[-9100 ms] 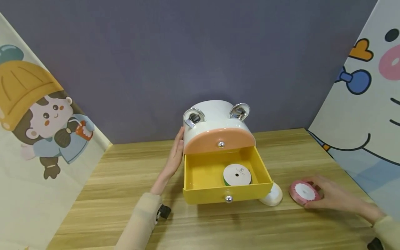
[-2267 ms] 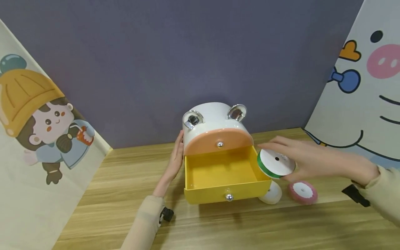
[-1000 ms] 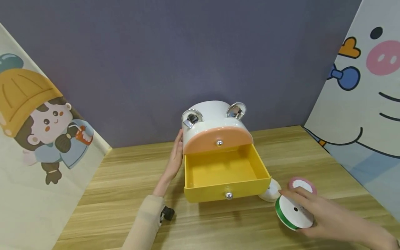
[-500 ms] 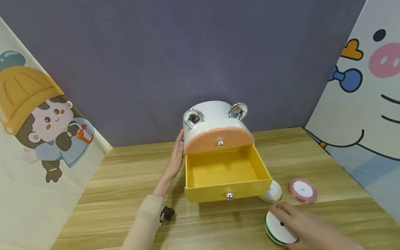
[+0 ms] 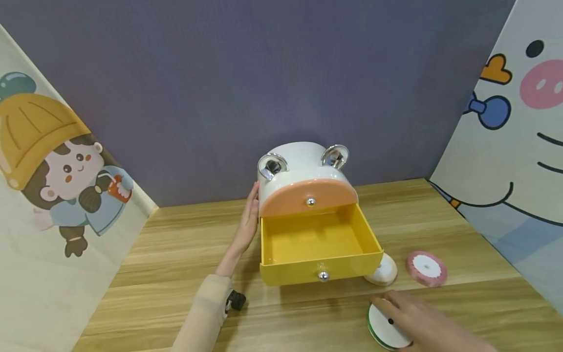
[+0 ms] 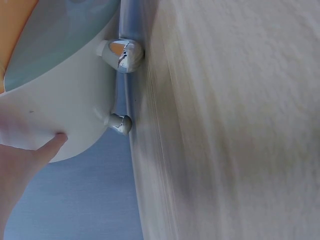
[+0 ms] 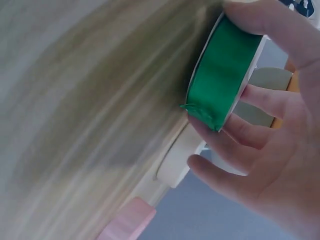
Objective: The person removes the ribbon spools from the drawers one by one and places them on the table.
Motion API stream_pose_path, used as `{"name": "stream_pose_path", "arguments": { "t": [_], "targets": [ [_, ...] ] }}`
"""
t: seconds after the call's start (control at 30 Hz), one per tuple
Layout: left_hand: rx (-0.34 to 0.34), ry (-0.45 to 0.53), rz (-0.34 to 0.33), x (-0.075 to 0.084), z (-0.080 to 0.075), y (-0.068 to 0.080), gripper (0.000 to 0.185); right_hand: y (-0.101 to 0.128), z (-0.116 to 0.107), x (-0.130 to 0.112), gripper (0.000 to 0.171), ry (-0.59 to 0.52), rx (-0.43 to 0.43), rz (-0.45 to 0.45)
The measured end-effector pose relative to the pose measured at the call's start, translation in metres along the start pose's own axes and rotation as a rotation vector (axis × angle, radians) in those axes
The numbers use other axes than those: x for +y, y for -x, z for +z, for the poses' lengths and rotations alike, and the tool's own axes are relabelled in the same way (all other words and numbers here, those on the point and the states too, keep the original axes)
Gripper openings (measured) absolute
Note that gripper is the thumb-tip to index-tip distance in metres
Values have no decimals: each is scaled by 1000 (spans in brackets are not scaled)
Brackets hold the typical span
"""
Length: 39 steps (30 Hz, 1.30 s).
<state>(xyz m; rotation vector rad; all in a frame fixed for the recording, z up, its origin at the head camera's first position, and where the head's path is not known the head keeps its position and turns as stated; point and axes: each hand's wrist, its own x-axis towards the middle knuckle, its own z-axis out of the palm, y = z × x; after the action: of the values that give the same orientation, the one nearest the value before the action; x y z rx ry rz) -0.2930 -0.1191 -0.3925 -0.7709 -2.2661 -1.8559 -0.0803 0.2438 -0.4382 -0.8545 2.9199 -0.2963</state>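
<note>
A white storage box [image 5: 299, 159] with silver ears has its lower yellow drawer [image 5: 288, 244] pulled out, with nothing in it. My left hand [image 5: 247, 222] rests against the box's left side; in the left wrist view a fingertip [image 6: 60, 138] lies on the white wall. At the front right, my right hand [image 5: 424, 320] holds a spool of green ribbon [image 5: 381, 325] by its edge, flat at the tabletop. The right wrist view shows thumb and fingers round the green ribbon [image 7: 222, 70], its loose end sticking out. Behind it lie a cream ribbon spool [image 5: 383, 275] and a pink ribbon spool [image 5: 434, 281].
The wooden table [image 5: 184, 254] meets a grey-blue back wall [image 5: 211, 107]. Printed cartoon panels [image 5: 479, 161] stand on both sides. The drawer's front right corner overhangs part of the cream spool. Above the drawer is a closed orange drawer front [image 5: 286, 200] with a silver knob.
The green ribbon spool has left the drawer in my right hand, gone right, then down to the table front. Earlier that hand let go of the pink spool. My left hand has stayed.
</note>
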Motion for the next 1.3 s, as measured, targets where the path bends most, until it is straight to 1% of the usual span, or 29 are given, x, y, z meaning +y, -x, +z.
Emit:
{"name": "stream_pose_path", "arguments": {
  "t": [0.13, 0.43, 0.53, 0.7, 0.8, 0.87, 0.93, 1.0, 1.03, 1.1, 1.17, 1.23, 1.27, 1.3],
  "targets": [
    [-2, 0, -5, 0, 0, 0, 52, 2, 3, -2, 96, 65, 44, -7],
    [2, -5, 4, 2, 0, -1, 52, 5, 8, 0, 92, 81, 91, -13],
    [5, -6, 6, 2, 0, -1, 52, 7, 8, 2, 90, 53, 76, -14],
    [4, 1, 6, 1, 0, 0, 52, 9, 7, 1, 94, 30, 70, -6],
    [3, -2, -2, 1, 0, 1, 52, 10, 5, 0, 95, 33, 85, -6],
    [2, -3, -6, 0, 1, 1, 52, 11, 3, -2, 91, 34, 96, 1],
    [3, -6, -11, 0, 1, 1, 52, 9, 1, -4, 84, 41, 148, -13],
    [4, -6, -11, 0, 1, 1, 52, 5, -4, -7, 74, 15, 180, -9],
    [4, -4, -11, 0, 1, 1, 52, 3, -7, -9, 69, -28, 168, 7],
    [3, -2, -9, -1, 0, 1, 52, -3, -12, -14, 59, -177, 152, 6],
    [1, 1, -6, -1, 0, 1, 52, -9, -17, -20, 47, -389, 122, 0],
    [0, 4, -4, -1, 0, 0, 52, -16, -19, -26, 33, -617, 112, -38],
    [0, 5, -5, 0, 0, 0, 52, -19, -20, -29, 29, -741, 102, -69],
    [0, 6, -5, 0, 0, 0, 52, -22, -20, -32, 28, -859, 74, -76]
  ]
}}
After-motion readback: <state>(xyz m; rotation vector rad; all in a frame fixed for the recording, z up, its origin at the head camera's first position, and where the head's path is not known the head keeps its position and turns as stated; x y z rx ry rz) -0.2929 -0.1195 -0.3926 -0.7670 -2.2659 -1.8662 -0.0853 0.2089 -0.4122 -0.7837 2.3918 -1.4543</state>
